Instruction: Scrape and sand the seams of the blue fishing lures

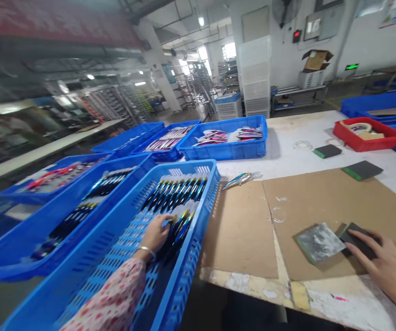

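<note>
Blue basket (181, 294) holds shiny fish (184, 225) that the left hand (156, 233) grips, best lifted gently, while the right hand (389, 269) rests open on a sponge (352, 235)

Blue perforated crate (184, 285) holding iridescent blue-green lures (175, 189); sleeve (115, 299) white with pink floral print; brown cardboard (322, 197) on white worktop (287, 156); red tray (363, 143) at far right edge; dark grey block (351, 238).

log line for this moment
left hand: on lures in crate | right hand: flat on dark block | grey block beside it, on cardboard
</note>
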Available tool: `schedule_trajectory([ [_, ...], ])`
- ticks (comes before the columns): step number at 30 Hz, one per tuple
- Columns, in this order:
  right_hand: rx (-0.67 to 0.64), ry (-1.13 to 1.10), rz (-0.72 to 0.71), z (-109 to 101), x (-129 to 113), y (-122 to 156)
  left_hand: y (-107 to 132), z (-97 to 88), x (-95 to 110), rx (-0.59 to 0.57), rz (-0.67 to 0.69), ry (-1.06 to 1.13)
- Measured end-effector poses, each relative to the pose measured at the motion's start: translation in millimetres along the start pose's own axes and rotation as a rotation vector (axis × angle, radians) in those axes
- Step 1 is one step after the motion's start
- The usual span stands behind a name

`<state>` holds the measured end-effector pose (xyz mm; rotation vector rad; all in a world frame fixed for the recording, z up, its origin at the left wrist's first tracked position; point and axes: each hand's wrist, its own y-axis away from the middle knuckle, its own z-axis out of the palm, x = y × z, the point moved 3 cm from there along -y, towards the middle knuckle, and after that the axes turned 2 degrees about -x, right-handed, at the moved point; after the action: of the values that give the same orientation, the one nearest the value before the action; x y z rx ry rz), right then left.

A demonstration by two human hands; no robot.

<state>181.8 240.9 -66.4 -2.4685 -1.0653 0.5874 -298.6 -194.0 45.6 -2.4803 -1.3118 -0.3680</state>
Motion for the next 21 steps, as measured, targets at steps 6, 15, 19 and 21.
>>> schedule_trajectory([
  [6,-0.024,0.067,0.002,-5,-15,-1,-86,13.7,120,-0.071,0.285,0.026],
  [15,-0.034,0.059,0.035,-4,-22,1,-149,148.5,222,-0.292,0.244,-0.159],
  [19,-0.035,0.043,0.035,-5,-27,0,-145,164.9,216,-0.252,0.17,-0.128],
  [21,-0.036,0.047,0.041,-5,-28,-1,-141,163.9,214,-0.232,0.154,-0.062],
])
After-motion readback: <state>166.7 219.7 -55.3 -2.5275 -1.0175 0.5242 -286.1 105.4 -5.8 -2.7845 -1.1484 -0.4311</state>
